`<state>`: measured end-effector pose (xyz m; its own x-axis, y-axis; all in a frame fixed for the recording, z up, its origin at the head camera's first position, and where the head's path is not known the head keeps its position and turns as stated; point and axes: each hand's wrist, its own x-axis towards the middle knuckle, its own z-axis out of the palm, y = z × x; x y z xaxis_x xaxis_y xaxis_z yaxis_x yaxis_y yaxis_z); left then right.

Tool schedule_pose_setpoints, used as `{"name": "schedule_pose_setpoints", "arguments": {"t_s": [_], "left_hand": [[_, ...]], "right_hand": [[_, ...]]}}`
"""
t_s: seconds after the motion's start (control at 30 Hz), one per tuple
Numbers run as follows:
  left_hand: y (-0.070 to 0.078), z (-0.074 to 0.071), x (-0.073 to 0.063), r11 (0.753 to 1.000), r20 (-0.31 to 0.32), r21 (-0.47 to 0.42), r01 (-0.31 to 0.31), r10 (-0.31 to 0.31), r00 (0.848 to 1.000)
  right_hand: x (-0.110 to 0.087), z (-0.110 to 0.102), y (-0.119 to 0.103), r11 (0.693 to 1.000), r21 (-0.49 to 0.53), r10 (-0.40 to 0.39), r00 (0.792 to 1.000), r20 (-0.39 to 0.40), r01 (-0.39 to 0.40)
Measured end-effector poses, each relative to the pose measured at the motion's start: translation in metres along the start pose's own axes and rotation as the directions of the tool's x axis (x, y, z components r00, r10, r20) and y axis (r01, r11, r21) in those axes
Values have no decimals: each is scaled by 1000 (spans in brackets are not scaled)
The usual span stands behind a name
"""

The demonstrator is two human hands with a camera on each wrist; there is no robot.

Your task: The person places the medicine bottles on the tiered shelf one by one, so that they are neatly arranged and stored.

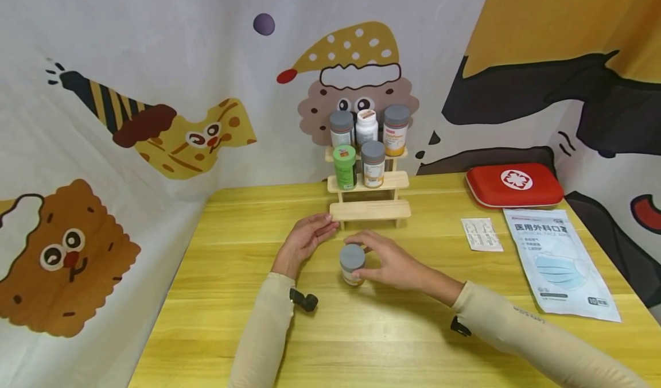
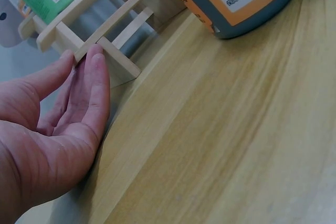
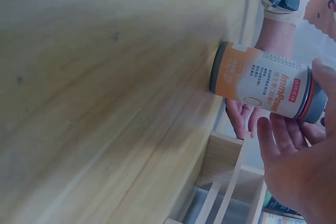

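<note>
My left hand [image 1: 304, 240] is at the left end of a three-step wooden rack [image 1: 369, 210]. In the left wrist view, thumb and fingertips pinch the end of its lowest step [image 2: 118, 17]. My right hand [image 1: 395, 264] holds a grey-lidded supplement bottle [image 1: 352, 262] in front of the rack. The right wrist view shows its orange and white label [image 3: 262, 80], with fingers and thumb around the lid end. The bottle is upright, its base right at the tabletop. The lowest step bears no bottle.
A green bottle [image 1: 344, 169] and a grey-lidded bottle [image 1: 373, 167] stand on the middle step, several more [image 1: 367, 128] on the top step. To the right lie a red first-aid case [image 1: 490, 187], a small white packet [image 1: 481, 235] and a face-mask pouch [image 1: 560, 267]. A printed curtain [image 1: 289, 147] hangs behind.
</note>
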<state>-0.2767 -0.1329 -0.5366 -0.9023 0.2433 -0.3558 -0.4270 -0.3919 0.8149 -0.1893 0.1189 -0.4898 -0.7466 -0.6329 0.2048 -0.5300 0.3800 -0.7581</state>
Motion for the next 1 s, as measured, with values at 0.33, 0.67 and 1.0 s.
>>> {"name": "schedule_pose_setpoints", "arguments": {"t_s": [0.33,0.67,1.0], "left_hand": [[0,0,0,1000,1,-1,-2,2,1000],[0,0,0,1000,-7,0,2,-2,1000],[0,0,1,1000,-12,1,8,-8,1000]], "right_hand": [[-1,3,4,1000,3,-4,1000,-10,4],[-2,5,5,1000,-2,6,999,-32,-6],[-4,3,5,1000,-8,3,998,-60,-3]]}}
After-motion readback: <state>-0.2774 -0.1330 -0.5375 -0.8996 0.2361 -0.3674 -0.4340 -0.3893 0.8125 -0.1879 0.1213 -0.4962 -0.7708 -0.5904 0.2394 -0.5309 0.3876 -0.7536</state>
